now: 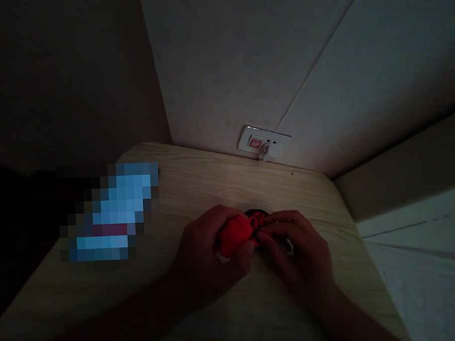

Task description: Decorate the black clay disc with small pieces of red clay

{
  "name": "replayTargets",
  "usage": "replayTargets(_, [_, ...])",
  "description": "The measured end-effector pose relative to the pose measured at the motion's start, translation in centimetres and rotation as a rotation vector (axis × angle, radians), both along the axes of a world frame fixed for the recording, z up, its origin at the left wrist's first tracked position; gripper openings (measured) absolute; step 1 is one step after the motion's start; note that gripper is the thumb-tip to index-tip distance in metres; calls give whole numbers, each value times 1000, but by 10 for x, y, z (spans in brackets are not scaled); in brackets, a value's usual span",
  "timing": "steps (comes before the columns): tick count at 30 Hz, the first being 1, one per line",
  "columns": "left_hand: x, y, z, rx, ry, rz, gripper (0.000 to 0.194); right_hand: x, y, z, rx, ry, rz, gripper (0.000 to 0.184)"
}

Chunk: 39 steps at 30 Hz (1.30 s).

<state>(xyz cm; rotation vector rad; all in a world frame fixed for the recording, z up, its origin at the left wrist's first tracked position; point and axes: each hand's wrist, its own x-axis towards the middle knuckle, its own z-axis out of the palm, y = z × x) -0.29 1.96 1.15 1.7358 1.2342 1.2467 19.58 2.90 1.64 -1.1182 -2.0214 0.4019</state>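
Head view: left hand (204, 257) curls snugly around a red object (235, 235); right hand (304, 247), fingers bent nearly together, touches a black-and-red piece (257, 221) right of that object, grip unclear.

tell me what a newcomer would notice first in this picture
Probably the bright red thing in the left hand, low in the middle, with the right hand's fingers at its black-patterned end. Next might come the glowing, pixelated blue patch on the left of the wooden table, then the white wall socket behind the table.
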Motion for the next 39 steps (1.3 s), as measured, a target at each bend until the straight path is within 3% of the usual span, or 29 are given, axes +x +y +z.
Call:
replayTargets(5, [0,0,1,-21,14,6,17,-1,-4,2,88,-31,51,15])
replayTargets(13, [1,-1,0,-18,-33,6,20,2,-6,2,87,-56,79,29])
replayTargets(39, [0,-1,0,-6,-28,-8,19,3,-6,4,121,-47,79,26])
